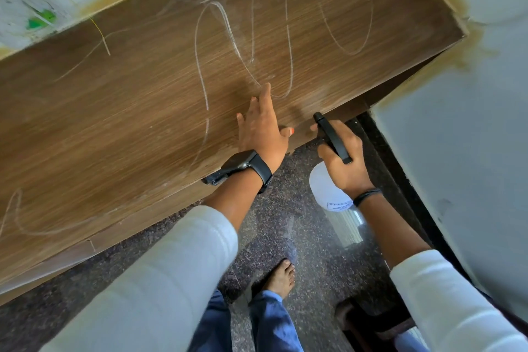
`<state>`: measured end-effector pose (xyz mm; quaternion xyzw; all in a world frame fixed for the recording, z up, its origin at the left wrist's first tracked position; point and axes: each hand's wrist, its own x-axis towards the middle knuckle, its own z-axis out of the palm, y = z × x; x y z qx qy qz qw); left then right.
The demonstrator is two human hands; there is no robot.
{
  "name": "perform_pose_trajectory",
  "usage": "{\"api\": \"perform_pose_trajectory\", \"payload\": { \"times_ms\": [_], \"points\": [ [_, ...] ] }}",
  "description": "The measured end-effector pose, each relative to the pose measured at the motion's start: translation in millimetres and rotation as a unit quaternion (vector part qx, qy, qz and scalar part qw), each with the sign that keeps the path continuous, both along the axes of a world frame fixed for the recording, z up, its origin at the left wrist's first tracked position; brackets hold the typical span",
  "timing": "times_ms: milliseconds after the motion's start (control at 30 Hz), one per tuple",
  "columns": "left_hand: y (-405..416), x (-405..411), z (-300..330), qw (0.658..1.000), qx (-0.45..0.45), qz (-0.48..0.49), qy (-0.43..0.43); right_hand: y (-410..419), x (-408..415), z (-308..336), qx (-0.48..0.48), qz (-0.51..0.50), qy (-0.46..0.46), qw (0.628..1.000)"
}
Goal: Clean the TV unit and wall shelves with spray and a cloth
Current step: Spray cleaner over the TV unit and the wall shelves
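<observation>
My 2 white sleeves (160, 274) fill the bottom of the view, 1 bare foot (281, 276) on the dark speckled floor (314, 251) between them. My left hand (261, 126), watch (245, 166) on the wrist, lies flat with fingers spread on the wooden shelf top (114, 111), near its front edge, holding nothing. My right hand (340, 157) has its grip wrapped round the spray bottle (328, 191) at the neck, black nozzle (331, 137) aimed at the shelf top just beside the left hand. Bottle looks like light plastic, stiff, maybe slick if wet; the neck under the trigger is the hold. Shelf top carries chalky scribbles and dust. No cloth in view.
</observation>
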<state>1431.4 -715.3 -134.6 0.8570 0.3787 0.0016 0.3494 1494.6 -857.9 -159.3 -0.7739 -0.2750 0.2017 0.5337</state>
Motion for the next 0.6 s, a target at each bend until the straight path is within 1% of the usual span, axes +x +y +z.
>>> {"api": "perform_pose_trajectory", "payload": {
  "times_ms": [67, 167, 267, 333, 467, 600],
  "points": [
    [-2.8, 0.2, -0.9, 0.999, 0.028, -0.009, 0.013, -2.1, 1.4, -3.3, -0.001, -0.016, 0.001, 1.0],
    [-7.1, -0.6, -2.5, 0.997, 0.063, -0.025, 0.03, -3.9, 5.7, -13.7, -0.038, -0.015, -0.053, 0.998],
    [-10.4, -0.7, -3.3, 0.997, 0.07, -0.018, 0.032, -3.8, 9.1, -25.0, -0.066, -0.003, -0.106, 0.992],
    [-12.7, 0.6, -3.6, 0.997, 0.072, -0.011, 0.033, -3.7, 9.9, -28.6, -0.069, 0.005, -0.118, 0.991],
    [-14.0, 1.9, -7.1, 0.997, 0.074, 0.001, 0.017, -6.7, 10.6, -33.0, -0.098, 0.035, -0.144, 0.984],
    [-18.0, 5.5, -9.0, 0.995, 0.089, -0.038, -0.012, -13.2, 12.9, -31.7, -0.123, 0.061, -0.171, 0.976]
  ]
}}
